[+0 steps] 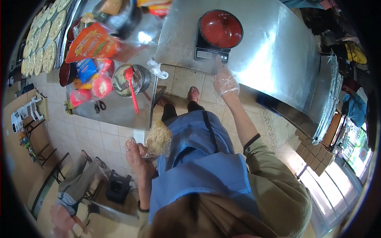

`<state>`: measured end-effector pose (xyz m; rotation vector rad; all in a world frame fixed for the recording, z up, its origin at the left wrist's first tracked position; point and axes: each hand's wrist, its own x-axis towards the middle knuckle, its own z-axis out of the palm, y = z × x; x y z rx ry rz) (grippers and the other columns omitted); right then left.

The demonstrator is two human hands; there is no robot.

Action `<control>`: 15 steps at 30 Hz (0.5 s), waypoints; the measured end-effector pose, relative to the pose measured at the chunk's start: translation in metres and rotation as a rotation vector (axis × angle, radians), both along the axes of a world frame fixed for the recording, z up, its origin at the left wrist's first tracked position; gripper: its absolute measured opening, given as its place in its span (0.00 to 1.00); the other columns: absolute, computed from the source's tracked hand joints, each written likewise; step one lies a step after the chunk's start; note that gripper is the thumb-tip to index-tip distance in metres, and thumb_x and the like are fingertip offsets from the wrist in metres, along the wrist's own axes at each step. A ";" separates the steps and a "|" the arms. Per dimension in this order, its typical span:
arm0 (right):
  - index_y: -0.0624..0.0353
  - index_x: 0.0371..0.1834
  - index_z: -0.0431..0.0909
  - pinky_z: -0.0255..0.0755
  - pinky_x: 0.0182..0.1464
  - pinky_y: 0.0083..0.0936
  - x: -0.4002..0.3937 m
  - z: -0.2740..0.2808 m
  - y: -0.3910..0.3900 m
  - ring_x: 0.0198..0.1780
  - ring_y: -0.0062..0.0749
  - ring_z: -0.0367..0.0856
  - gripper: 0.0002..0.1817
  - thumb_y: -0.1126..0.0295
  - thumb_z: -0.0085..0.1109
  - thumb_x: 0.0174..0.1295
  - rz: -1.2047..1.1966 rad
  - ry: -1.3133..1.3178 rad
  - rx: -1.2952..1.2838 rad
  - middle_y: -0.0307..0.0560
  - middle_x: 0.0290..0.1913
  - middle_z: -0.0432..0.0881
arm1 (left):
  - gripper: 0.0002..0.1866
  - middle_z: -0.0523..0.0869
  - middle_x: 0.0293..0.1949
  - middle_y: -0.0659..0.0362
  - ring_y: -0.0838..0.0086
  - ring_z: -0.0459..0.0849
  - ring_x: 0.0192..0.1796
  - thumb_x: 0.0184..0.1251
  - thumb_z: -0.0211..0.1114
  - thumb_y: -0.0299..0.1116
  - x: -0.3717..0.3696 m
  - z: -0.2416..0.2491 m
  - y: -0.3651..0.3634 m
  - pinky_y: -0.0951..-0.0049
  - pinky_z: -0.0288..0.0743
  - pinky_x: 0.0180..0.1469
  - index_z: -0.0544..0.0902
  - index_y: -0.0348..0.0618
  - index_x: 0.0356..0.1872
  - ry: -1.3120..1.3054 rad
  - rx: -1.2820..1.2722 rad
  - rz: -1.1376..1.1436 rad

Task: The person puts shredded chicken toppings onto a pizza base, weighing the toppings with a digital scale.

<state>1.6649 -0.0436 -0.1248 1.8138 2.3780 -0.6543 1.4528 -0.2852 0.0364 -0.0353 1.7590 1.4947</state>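
And the hands are well apart here: the right hand [225,84], in a clear plastic glove, reaches in with its index finger at the buttons of the black scale [204,55], gripping nothing, while the left hand [139,158] is clamped on the gathered plastic of the bag [158,139], out over the floor. A light, straight-down tap looks the way to play this; shove, and the scale could slide on that smooth steel worktop [178,41]. Best keep the wrist off the platform and clear of the red bowl [220,29], and watch the display, its figures too blurred to read. Now the looks: the bag is clear and rounded, packed with pale, crumbly stuff, while the bowl sits upright on the scale, glossy red inside, dark at the rim, a few whitish flecks clinging within.
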 end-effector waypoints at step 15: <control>0.45 0.73 0.46 0.75 0.45 0.44 0.006 -0.003 -0.001 0.42 0.53 0.79 0.42 0.72 0.52 0.52 0.036 0.046 0.062 0.59 0.42 0.77 | 0.15 0.58 0.19 0.70 0.86 0.53 0.21 0.72 0.51 0.43 0.008 0.000 0.002 0.84 0.50 0.25 0.72 0.40 0.44 0.024 -0.032 -0.052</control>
